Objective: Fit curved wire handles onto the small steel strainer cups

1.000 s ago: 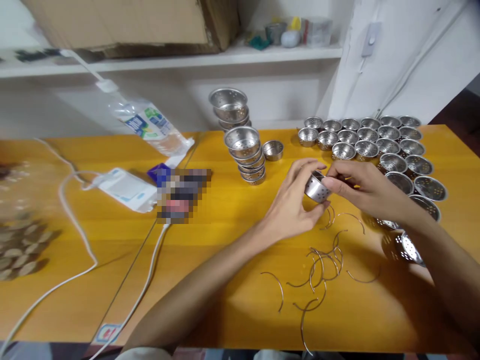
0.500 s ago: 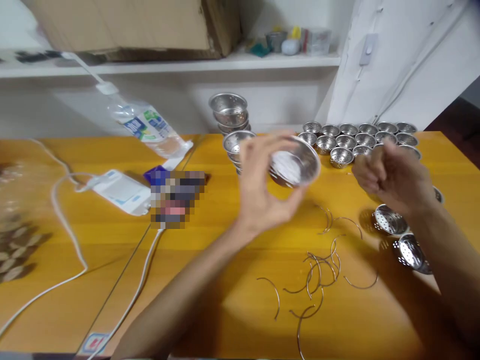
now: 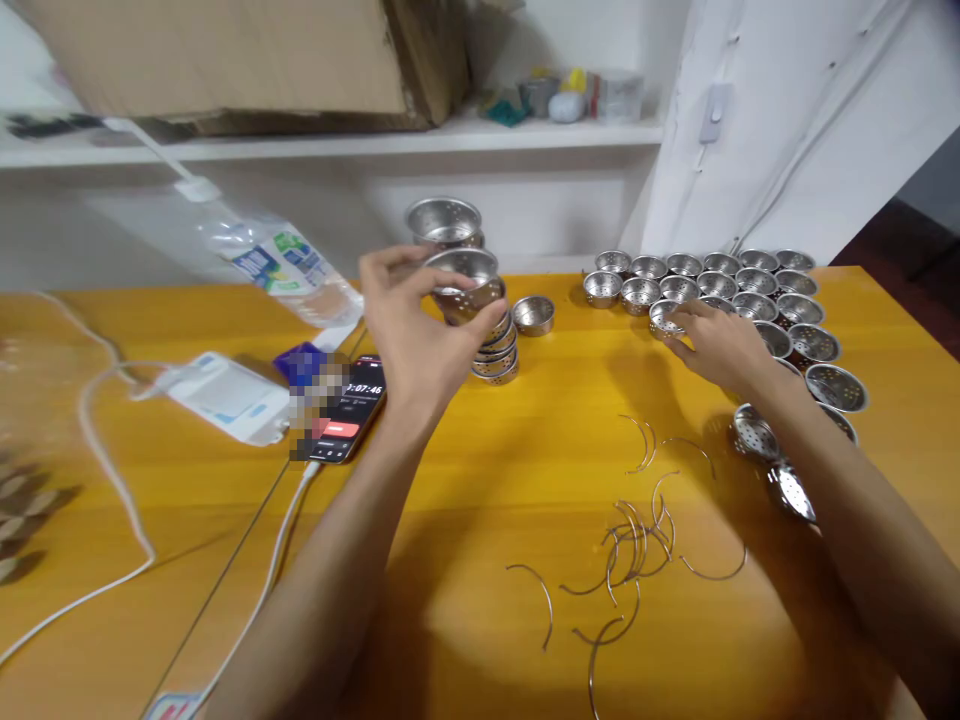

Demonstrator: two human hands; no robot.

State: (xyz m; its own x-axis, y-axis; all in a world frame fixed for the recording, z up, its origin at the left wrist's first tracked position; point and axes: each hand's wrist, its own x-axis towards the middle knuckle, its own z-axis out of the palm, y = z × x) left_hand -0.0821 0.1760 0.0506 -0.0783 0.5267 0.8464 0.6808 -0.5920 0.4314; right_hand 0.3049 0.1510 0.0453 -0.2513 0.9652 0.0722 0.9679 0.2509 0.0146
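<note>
My left hand [image 3: 409, 335] holds a small perforated steel cup [image 3: 466, 283] by its rim, right on top of the near stack of cups [image 3: 496, 350]. A second stack [image 3: 442, 220] stands just behind it. My right hand [image 3: 716, 343] reaches over the rows of single cups [image 3: 720, 285] at the right, its fingers curled on one cup [image 3: 664, 317] at the near left of the group. Several curved wire handles [image 3: 634, 545] lie loose on the yellow table [image 3: 480, 480] in front of me.
A lone cup [image 3: 533, 314] sits beside the near stack. A phone [image 3: 346, 407], a white charger with cable [image 3: 221, 397] and a lying plastic bottle [image 3: 262, 255] are at the left. A cardboard box [image 3: 225, 55] rests on the white shelf behind.
My left hand carried the cup from mid-table leftward onto the near stack. My right hand let go of it and moved back to the rows of cups at the right.
</note>
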